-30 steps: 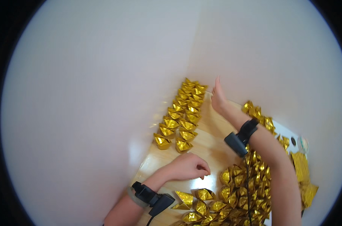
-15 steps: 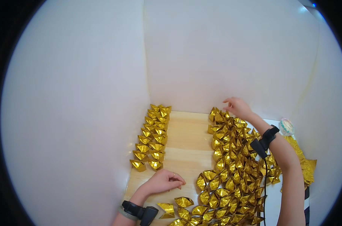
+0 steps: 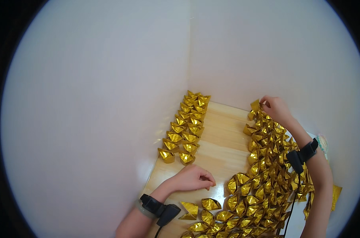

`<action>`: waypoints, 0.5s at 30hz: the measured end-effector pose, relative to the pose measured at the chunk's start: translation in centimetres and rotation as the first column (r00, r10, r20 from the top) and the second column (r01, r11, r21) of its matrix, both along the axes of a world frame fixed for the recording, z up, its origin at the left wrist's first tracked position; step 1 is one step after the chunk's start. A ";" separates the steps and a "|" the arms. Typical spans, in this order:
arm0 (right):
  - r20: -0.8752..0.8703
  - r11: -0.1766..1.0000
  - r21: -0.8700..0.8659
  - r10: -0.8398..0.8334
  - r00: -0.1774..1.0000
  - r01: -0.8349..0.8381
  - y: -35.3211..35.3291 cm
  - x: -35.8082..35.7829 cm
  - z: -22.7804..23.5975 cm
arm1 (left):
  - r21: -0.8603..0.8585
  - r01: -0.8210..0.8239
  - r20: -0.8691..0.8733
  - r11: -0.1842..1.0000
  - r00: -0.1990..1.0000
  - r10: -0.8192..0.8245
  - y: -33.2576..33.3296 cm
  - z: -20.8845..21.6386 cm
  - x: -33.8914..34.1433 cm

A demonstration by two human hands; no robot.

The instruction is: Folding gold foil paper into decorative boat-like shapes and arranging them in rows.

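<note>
My right hand is at the far end of the large cluster, its fingertips pinching a folded gold foil paper ingot raised at the cluster's far left corner. Beneath it, many more gold foil ingots stand packed close together. My left hand hovers over the near part of the wooden board, fingers curled and tips pressed together, with nothing visible in them. Just beyond it, a double row of gold ingots runs along the left wall. A flatter folded gold piece lies near my left wrist.
Pale walls rise at the left and back of the wooden board. At the right, a white surface bears more gold foil pieces, with a small round pastel object beyond. Black bands with cables circle both wrists.
The view has shifted, so the board sits further right in it. My right hand has closed its fingers on an ingot at the cluster's far corner. The left hand keeps its curled pose.
</note>
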State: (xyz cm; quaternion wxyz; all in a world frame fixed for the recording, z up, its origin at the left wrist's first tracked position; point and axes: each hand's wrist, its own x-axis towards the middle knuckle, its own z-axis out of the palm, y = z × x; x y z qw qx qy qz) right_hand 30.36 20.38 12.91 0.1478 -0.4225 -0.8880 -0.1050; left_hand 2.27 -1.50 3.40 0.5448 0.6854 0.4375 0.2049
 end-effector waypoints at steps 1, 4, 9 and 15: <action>-0.119 0.989 -0.144 -0.058 0.991 0.041 -1.0 -1.5 0.8 | -0.001 -0.012 0.008 1.000 1.000 0.012 0.0 0.2 -0.1; -0.323 0.892 -0.452 -0.189 0.928 0.024 -2.0 -5.2 0.4 | 0.049 0.016 -0.065 0.999 0.998 -0.013 -0.1 0.1 -0.2; -0.214 0.826 -0.562 -0.205 0.955 0.051 0.5 -9.9 -2.9 | 0.022 0.011 -0.015 1.000 1.000 -0.011 -0.1 -0.8 -0.2; -0.183 0.859 -0.512 -0.109 0.977 0.000 4.9 -10.1 -6.8 | 0.020 0.022 0.044 1.000 0.999 -0.023 0.1 -0.5 0.4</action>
